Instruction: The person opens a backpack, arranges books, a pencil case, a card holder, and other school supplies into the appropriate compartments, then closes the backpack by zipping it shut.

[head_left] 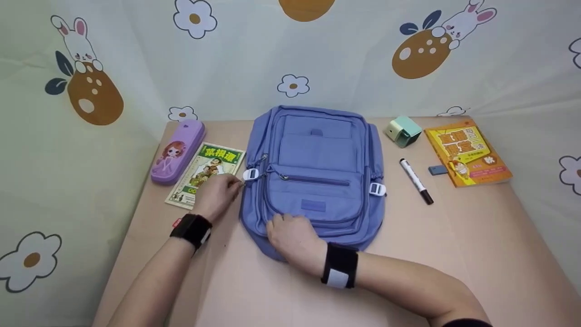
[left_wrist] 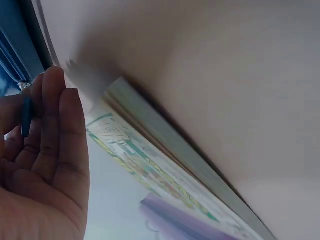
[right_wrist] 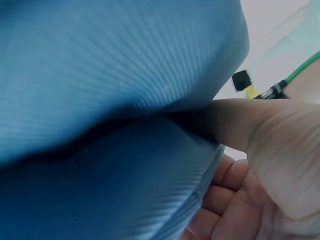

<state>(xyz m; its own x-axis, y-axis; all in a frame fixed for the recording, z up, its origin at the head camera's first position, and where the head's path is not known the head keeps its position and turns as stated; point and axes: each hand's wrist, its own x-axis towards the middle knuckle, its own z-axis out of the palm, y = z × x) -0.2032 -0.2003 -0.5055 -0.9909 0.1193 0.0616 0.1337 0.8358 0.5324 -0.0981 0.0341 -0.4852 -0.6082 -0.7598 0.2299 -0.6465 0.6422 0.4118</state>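
A blue backpack (head_left: pixel 322 154) lies front up on the table. My left hand (head_left: pixel 215 195) is at its left side, by a white buckle (head_left: pixel 251 174). In the left wrist view, the thumb and fingers pinch a dark zipper pull (left_wrist: pixel 26 117) beside the bag. My right hand (head_left: pixel 295 240) grips the bag's lower left front edge. The right wrist view shows its thumb pushed into a fold of the blue fabric (right_wrist: pixel 125 65), with the other fingers curled behind the cloth.
A green-and-cream book (head_left: pixel 222 156) and a purple pencil case (head_left: pixel 179 152) lie left of the bag. To its right are a mint pencil sharpener (head_left: pixel 404 131), a marker (head_left: pixel 416 180), a small blue-grey block (head_left: pixel 437 170) and an orange book (head_left: pixel 470 152). Patterned cloth (head_left: pixel 354 59) hangs behind.
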